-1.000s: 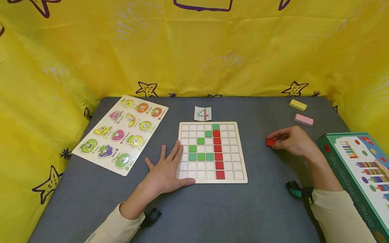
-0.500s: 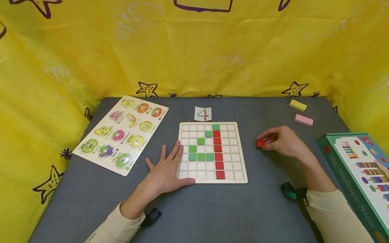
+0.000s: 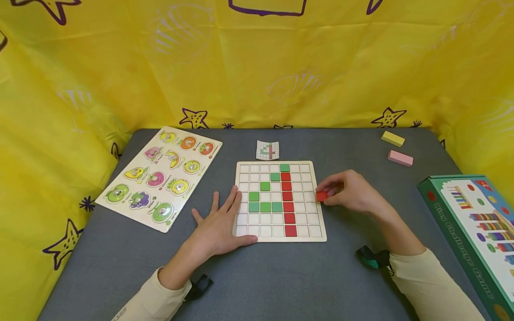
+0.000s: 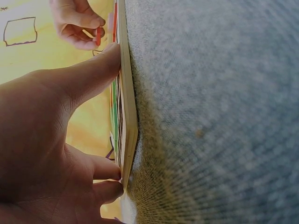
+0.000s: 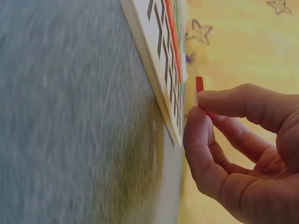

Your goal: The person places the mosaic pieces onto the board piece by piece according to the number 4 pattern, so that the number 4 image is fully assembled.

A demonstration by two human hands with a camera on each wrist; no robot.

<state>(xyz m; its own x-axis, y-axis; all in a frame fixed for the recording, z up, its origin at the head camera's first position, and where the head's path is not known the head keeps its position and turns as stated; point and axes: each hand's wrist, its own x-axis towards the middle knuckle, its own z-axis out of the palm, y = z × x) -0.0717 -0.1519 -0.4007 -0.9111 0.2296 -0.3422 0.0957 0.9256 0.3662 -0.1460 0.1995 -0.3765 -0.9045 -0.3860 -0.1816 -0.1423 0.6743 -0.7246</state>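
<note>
A square wooden grid board [image 3: 265, 221] lies mid-table, with a column of red tiles [image 3: 287, 196] and several green tiles [image 3: 265, 186] set in its cells. My left hand [image 3: 217, 229] rests at the board's left edge, fingers spread, the thumb on its near left corner; in the left wrist view the thumb and fingertips touch the rim. At the board's right edge, my right hand [image 3: 353, 194] pinches a loose red square tile [image 3: 321, 196] between thumb and fingers. The right wrist view shows that thin red tile [image 5: 199, 86] edge-on, held above the board's level.
Behind the board lies a small pattern card [image 3: 267, 150] with a printed grid. A fruit puzzle board [image 3: 160, 176] is at the left. Far right are a yellow block [image 3: 393, 138] and a pink block [image 3: 400, 158], with a green game box [image 3: 474, 232] nearer.
My right hand has carried the red tile leftward across the table to the board's right edge. My left hand has stayed in place.
</note>
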